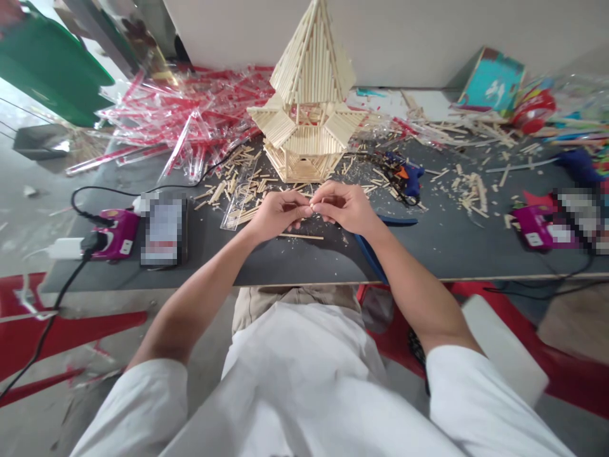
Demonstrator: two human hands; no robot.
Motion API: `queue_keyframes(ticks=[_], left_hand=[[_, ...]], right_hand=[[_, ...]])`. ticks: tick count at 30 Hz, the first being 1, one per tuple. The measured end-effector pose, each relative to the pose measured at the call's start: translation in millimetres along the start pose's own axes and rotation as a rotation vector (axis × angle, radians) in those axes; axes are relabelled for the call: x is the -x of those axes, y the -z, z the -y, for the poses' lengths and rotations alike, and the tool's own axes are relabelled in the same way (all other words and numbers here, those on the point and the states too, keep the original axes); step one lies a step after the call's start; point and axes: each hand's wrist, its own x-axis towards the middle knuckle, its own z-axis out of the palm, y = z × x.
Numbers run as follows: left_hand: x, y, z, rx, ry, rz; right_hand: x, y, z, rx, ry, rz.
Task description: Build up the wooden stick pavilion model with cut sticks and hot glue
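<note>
My left hand (pixel 280 212) and my right hand (pixel 343 206) meet over the table's middle, both with fingers pinched. Between the fingertips shows a tiny pale stick piece (pixel 311 204), mostly hidden by them. Just behind the hands stands a tower-like model (pixel 311 136) built of pale wooden sticks, with a pointed roof. A single loose stick (pixel 302 237) lies in front of my left hand. Beside my right wrist lies a tool with blue handles (pixel 368 254), partly covered by the forearm.
Red-and-clear plastic wrappers (pixel 190 120) heap at the back left. Stick offcuts (pixel 228 184) litter the dark table (pixel 285 263). A blue glue gun (pixel 413 179) lies right of the model. Left are a purple power strip (pixel 117 235) with cords and a phone (pixel 164 230).
</note>
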Motion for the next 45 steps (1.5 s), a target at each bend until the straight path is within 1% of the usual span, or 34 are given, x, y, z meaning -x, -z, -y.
queue_keyframes(ticks=[4, 6, 8, 10, 12, 14, 19, 22, 25, 29, 34, 38, 42, 45], left_hand=[[0.3, -0.9, 2.2, -0.054, 0.008, 0.001], [0.2, -1.1, 3.4, -0.137, -0.022, -0.022], [0.2, -1.1, 4.4, -0.274, -0.096, -0.088], [0.4, -0.9, 5.4, -0.419, -0.211, -0.188], [0.7, -0.6, 6.1, -0.506, -0.304, -0.260], [1.3, -0.3, 6.4, -0.523, -0.360, -0.291], [3.5, -1.1, 3.3, -0.563, -0.496, -0.291], [6.0, -2.1, -0.3, -0.557, -0.456, -0.299], [7.7, -2.0, -2.3, -0.540, -0.389, -0.267], [7.7, 0.2, -1.0, -0.532, -0.402, -0.214], [6.3, 2.9, 0.7, -0.575, -0.396, -0.187], [5.4, 3.0, 0.2, -0.610, -0.391, -0.196], [5.4, 2.0, -0.5, -0.619, -0.391, -0.215], [5.6, 1.2, -0.8, -0.624, -0.386, -0.234]], right_hand=[[0.1, 1.8, -0.5, 0.016, 0.011, 0.049], [-0.5, 2.4, -2.4, 0.001, 0.010, 0.066], [-1.3, 3.1, -4.4, -0.021, -0.001, 0.071], [-1.8, 3.7, -5.6, -0.034, -0.021, 0.071], [-2.0, 4.1, -6.0, -0.041, -0.042, 0.078], [-2.1, 4.1, -5.8, -0.055, -0.047, 0.086], [-2.9, 3.3, -7.4, -0.111, -0.053, 0.093], [-3.9, 3.2, -10.4, -0.097, -0.068, 0.055], [-4.3, 4.2, -13.2, -0.088, -0.084, 0.001], [-3.4, 5.4, -14.2, -0.073, -0.116, 0.016], [-3.2, 4.4, -10.2, -0.067, -0.124, 0.019], [-3.2, 5.8, -5.6, -0.082, -0.150, 0.009], [-2.8, 6.8, -6.5, -0.111, -0.191, 0.016], [-3.5, 3.7, -8.3, -0.169, -0.182, -0.005]])
